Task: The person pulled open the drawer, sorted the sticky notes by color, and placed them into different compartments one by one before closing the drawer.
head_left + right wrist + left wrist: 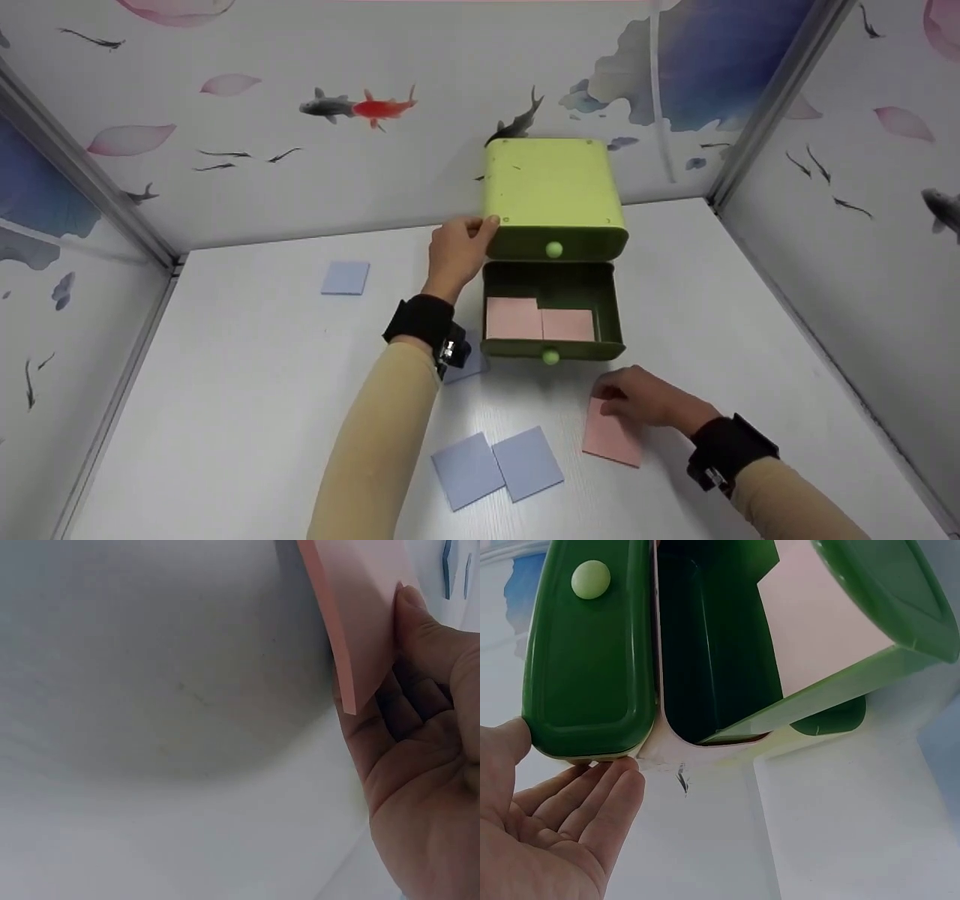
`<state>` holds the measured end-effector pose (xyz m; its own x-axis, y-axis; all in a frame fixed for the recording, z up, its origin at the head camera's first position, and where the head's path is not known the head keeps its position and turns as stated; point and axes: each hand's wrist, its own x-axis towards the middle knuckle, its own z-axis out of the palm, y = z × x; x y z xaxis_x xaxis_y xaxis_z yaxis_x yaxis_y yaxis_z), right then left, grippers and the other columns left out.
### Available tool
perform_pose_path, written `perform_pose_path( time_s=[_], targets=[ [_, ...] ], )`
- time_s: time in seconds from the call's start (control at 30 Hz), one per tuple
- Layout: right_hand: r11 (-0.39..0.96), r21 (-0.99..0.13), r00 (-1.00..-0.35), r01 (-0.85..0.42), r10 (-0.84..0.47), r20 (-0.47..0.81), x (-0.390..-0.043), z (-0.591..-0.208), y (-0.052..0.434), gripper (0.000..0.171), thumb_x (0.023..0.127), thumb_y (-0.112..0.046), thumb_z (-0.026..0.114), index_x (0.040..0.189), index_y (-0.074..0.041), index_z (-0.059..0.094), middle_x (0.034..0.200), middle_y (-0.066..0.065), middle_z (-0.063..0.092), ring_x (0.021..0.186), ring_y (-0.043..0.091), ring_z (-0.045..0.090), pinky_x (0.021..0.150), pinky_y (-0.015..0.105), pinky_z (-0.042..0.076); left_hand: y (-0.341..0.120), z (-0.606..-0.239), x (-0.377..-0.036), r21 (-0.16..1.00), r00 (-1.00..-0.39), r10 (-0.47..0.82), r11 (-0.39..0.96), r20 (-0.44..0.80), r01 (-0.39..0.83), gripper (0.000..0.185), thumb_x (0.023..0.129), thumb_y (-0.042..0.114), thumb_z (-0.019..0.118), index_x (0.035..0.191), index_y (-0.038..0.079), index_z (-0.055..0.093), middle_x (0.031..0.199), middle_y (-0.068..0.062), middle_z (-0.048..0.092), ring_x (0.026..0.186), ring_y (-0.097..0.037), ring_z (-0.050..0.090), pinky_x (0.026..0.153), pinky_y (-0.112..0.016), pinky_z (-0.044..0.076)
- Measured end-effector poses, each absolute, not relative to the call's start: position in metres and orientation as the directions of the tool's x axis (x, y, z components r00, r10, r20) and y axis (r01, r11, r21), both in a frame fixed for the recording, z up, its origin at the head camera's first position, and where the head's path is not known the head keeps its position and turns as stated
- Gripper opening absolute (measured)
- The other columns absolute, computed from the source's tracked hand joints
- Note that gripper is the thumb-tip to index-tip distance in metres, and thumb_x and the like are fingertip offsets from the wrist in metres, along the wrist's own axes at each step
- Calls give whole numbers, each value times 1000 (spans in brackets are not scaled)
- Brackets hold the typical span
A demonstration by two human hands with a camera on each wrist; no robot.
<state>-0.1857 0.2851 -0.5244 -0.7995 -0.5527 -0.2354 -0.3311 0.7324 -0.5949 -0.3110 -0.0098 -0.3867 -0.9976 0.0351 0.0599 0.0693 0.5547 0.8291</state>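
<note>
A small green drawer cabinet (553, 184) stands at the back, its lower drawer (551, 349) pulled out. Two pink square tiles (514, 319) lie inside that drawer. My left hand (459, 251) holds the cabinet's left side near the front, thumb at the upper edge, fingers along the side wall (592, 757). In front of the drawer, to the right, my right hand (649, 397) pinches a pink tile (613, 437) by its edge. The right wrist view shows this pink tile (364, 615) between thumb and fingers, tilted over the white surface.
Two blue tiles (466, 471) lie side by side on the white table (247, 405) near the front. Another blue tile (469, 366) is partly hidden behind my left wrist. A further blue square (346, 278) lies at the back left. Printed walls (337, 172) enclose the table.
</note>
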Motion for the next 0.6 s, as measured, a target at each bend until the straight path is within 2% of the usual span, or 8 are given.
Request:
perform_pose_path(
  time_s=[0.2,0.6],
  targets=[
    [735,-601,-802,-314,-544,-247,-193,-515,297,10,90,-11,68,99,-9,71,83,-3,63,75,8,50,67,23,45,-10,-386,-311,832,-998,44,551,43,60,48,99,45,52,126,7,65,118,-7,70,107,-21,65,94,-36,51],
    [810,-522,-830,-268,-468,-302,-212,-481,326,11,85,-4,70,96,-7,73,86,0,66,77,12,52,68,27,46,-9,-386,-311,831,-998,47,552,44,63,49,99,45,52,126,6,64,115,-7,70,103,-20,66,91,-35,52]
  ],
)
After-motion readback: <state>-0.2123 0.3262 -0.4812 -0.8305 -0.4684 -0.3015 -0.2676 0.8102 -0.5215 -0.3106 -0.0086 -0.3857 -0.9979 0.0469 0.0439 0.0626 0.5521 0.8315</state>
